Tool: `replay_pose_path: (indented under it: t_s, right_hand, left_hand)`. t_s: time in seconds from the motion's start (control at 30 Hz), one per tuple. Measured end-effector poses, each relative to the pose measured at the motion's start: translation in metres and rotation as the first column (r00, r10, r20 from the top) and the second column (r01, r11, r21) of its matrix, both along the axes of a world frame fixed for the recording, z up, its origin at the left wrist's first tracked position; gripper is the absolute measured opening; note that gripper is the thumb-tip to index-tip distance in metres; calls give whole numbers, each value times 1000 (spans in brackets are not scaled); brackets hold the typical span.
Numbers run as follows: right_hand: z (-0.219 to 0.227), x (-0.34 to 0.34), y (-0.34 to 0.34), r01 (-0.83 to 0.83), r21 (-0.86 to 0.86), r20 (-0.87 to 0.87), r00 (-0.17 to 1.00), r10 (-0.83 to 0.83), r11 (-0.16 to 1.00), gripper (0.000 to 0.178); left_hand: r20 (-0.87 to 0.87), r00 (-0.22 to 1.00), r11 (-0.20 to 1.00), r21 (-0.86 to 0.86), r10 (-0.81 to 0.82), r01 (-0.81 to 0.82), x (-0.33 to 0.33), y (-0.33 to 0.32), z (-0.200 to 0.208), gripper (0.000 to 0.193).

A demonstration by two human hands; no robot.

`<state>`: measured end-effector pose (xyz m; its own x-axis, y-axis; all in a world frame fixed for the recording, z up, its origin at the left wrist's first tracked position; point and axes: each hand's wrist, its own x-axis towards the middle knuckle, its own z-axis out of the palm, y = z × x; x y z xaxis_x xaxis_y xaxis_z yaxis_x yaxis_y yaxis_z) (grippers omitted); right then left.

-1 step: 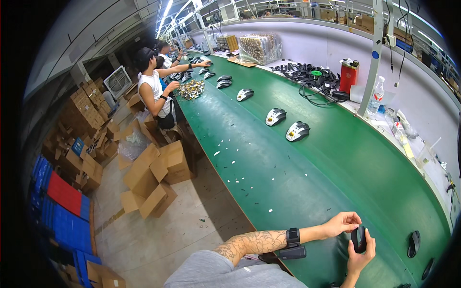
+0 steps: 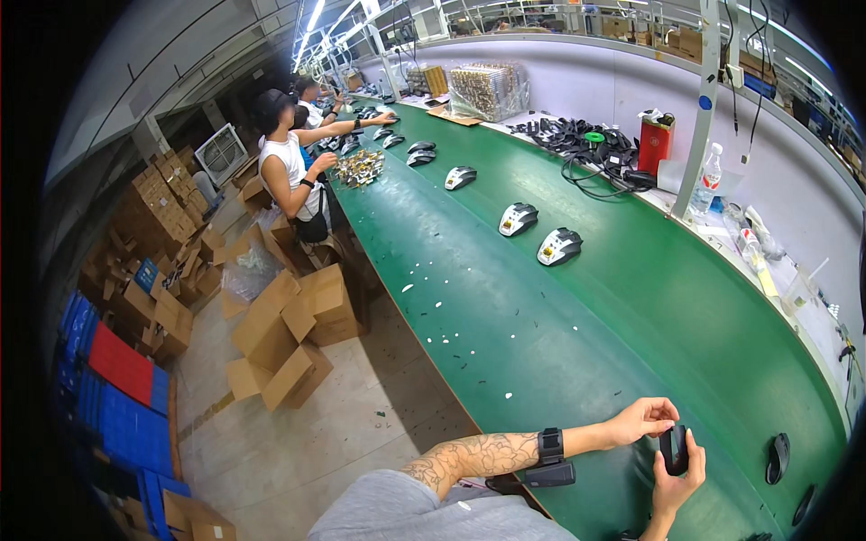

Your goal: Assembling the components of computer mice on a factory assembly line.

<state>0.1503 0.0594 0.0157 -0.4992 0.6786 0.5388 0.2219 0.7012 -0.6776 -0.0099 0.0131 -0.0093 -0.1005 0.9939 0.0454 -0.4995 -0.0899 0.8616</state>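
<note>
My right hand is closed around the sides of a black computer mouse, held above the green bench at the lower right. My left hand reaches in from the left with its fingers pinched at the mouse's upper end. Whether something small is between those fingertips is too fine to see. A black band with a dark box is strapped round my left wrist. To the right of my hands lies another black mouse, with a further dark piece near the rim of the view.
Several black-and-white mice lie in a line up the green bench. Small white and dark scraps are scattered on it. Two co-workers stand farther along at the left, near a heap of metallic parts. Cartons sit on the floor.
</note>
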Motion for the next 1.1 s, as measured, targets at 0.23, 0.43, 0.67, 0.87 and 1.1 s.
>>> replay_pose_path:
  t_s: [0.23,0.43,0.67,0.87,1.1]
  right_hand:
    - [5,-1,-4,25,4,23,999,-25,1000,51]
    - [1,0,1,-1,-5,2,1000,1,1000,52]
    - [2,0,-2,3,-8,14,1000,-3,1000,52]
    - [-1,2,1,-1,-18,21,1000,1,1000,52]
    - [2,0,-1,-2,-39,25,1000,3,999,53]
  left_hand:
    - [31,999,1000,-6,-10,10,0,0,0,16]
    - [21,1000,1000,-20,5,-5,1,1,-2,18]
    - [11,1000,1000,-1,4,-4,0,0,-2,16]
    - [29,1000,1000,-12,-1,1,1,0,-1,15]
    - [5,1000,1000,-24,14,-14,0,1,-1,15]
